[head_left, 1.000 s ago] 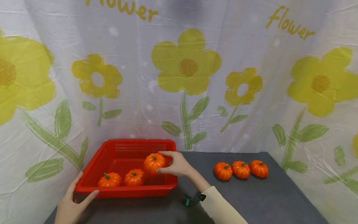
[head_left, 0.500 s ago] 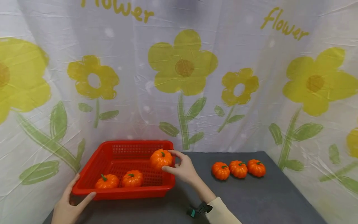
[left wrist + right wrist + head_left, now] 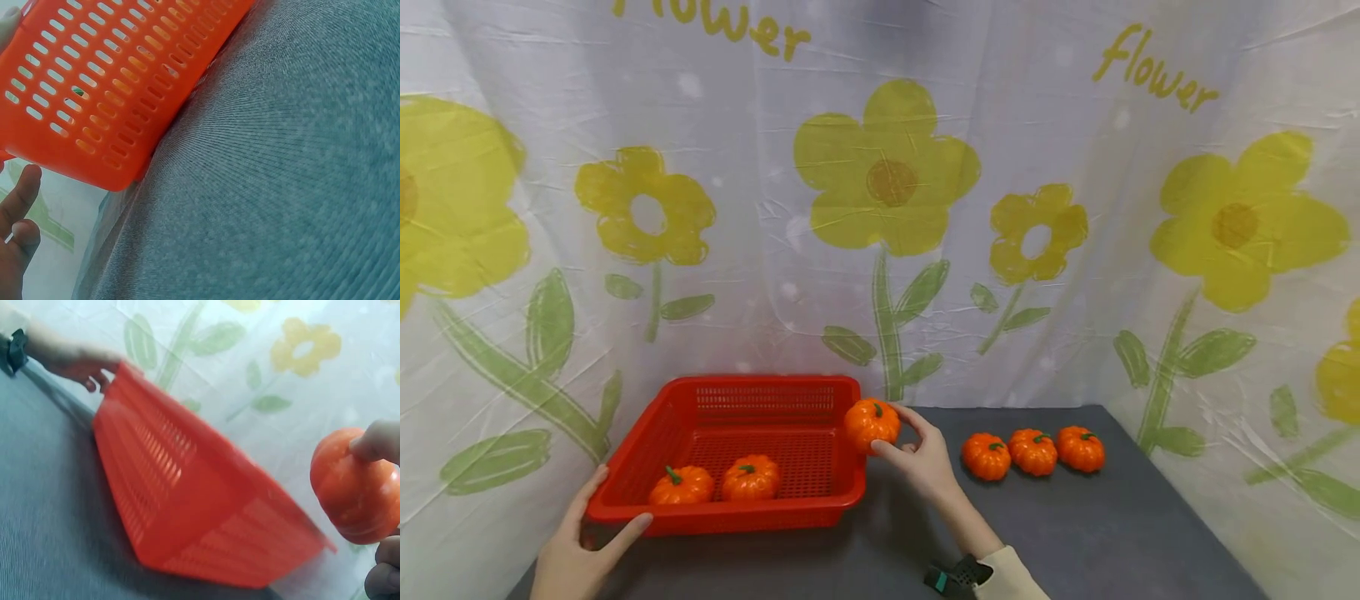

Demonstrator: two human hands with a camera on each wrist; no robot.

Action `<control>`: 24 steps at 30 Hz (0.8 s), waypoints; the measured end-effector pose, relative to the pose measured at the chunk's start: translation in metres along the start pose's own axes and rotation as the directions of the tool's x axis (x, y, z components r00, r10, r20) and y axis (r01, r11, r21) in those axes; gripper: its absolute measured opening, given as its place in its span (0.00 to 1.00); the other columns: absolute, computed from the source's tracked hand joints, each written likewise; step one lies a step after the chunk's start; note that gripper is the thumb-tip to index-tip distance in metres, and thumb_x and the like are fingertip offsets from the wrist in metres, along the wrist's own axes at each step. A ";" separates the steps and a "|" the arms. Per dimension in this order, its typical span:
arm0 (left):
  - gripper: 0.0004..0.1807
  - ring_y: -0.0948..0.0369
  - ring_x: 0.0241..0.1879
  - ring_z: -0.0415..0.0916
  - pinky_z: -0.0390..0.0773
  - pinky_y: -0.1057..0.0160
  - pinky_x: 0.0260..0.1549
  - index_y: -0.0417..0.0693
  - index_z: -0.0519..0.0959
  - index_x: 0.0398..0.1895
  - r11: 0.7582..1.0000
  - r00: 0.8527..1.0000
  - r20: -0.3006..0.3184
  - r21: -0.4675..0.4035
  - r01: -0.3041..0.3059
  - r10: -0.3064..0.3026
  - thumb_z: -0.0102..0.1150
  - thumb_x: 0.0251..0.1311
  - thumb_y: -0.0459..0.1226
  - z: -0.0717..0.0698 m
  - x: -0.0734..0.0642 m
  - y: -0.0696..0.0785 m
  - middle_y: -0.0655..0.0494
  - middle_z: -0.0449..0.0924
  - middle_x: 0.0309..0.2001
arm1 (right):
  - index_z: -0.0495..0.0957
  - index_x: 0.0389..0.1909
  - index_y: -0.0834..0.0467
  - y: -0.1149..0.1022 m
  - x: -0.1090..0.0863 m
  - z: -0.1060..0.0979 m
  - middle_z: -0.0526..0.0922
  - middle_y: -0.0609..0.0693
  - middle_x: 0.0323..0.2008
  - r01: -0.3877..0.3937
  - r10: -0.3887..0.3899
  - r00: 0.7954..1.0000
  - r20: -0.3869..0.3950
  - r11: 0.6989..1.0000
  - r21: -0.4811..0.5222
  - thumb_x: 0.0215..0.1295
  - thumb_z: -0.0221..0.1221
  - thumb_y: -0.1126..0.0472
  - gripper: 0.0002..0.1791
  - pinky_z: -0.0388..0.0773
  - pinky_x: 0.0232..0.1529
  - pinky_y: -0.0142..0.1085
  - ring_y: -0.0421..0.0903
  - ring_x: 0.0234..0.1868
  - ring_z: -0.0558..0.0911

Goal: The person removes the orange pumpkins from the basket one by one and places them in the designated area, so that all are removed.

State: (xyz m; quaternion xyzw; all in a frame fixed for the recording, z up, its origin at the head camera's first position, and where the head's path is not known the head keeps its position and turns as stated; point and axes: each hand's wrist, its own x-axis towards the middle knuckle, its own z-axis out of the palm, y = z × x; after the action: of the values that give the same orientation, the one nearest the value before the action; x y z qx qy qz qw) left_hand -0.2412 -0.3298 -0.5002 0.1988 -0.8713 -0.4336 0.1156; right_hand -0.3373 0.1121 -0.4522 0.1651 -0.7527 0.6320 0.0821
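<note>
My right hand (image 3: 921, 458) pinches a small orange toy pumpkin (image 3: 871, 423) with a green stem, thumb in front and fingers behind. In the head view this pumpkin overlaps the right rim of a red plastic basket (image 3: 737, 522); the right wrist view shows the pumpkin (image 3: 350, 503) up beyond the basket's rim. Around the basket's front left corner, my left hand (image 3: 576, 546) grips with the thumb on the front rim and fingers along the left side. Two more pumpkins, one at the left (image 3: 682, 486) and one beside it (image 3: 751, 478), lie inside near the front wall.
Right of the basket, three similar pumpkins stand in a row on the dark grey table (image 3: 1045, 533): the near one (image 3: 987, 457), the middle one (image 3: 1033, 452) and the far one (image 3: 1081, 450). A white curtain (image 3: 760, 317) printed with yellow flowers encloses the back and sides.
My right hand has carried the pumpkin from over the basket's inside rightward to its right rim. The left hand keeps its place on the corner. The head view has shifted slightly.
</note>
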 end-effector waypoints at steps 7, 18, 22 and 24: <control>0.61 0.58 0.29 0.59 0.62 0.62 0.27 0.57 0.47 0.88 1.000 1.000 -0.016 -0.005 0.007 -0.007 0.73 0.61 0.61 -0.001 -0.001 0.000 0.34 0.77 0.51 | 0.74 0.74 0.57 0.020 -0.006 -0.015 0.77 0.59 0.69 -0.039 0.034 0.996 -0.085 0.998 -0.055 0.63 0.75 0.60 0.39 0.62 0.19 0.28 0.36 0.12 0.55; 0.62 0.51 0.39 0.66 0.64 0.63 0.29 0.56 0.46 0.88 1.000 1.000 -0.010 0.005 0.007 -0.007 0.73 0.61 0.62 0.000 0.002 0.000 0.30 0.71 0.65 | 0.75 0.74 0.58 0.040 -0.015 -0.028 0.76 0.60 0.70 -0.077 0.068 0.989 -0.132 0.995 -0.067 0.61 0.77 0.61 0.39 0.60 0.18 0.29 0.35 0.10 0.55; 0.62 0.48 0.45 0.67 0.65 0.64 0.29 0.56 0.45 0.88 1.000 1.000 -0.002 -0.002 0.009 -0.009 0.72 0.61 0.63 0.001 0.003 0.000 0.29 0.66 0.71 | 0.75 0.73 0.59 0.042 -0.019 -0.034 0.77 0.60 0.70 -0.076 0.063 0.988 -0.139 0.993 -0.089 0.60 0.77 0.61 0.39 0.60 0.18 0.29 0.35 0.10 0.55; 0.63 0.46 0.48 0.67 0.66 0.65 0.30 0.56 0.45 0.88 1.000 1.000 0.003 -0.002 0.009 -0.009 0.72 0.60 0.63 0.000 0.003 0.000 0.28 0.64 0.73 | 0.76 0.73 0.58 0.043 -0.023 -0.038 0.77 0.60 0.70 -0.084 0.068 0.987 -0.143 0.991 -0.105 0.60 0.77 0.60 0.39 0.59 0.18 0.29 0.36 0.11 0.55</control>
State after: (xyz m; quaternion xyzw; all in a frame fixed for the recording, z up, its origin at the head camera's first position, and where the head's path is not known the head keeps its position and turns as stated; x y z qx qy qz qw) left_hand -0.2438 -0.3311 -0.5006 0.2019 -0.8702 -0.4352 0.1123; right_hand -0.3346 0.1585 -0.4928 0.0868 -0.7847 0.6020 0.1194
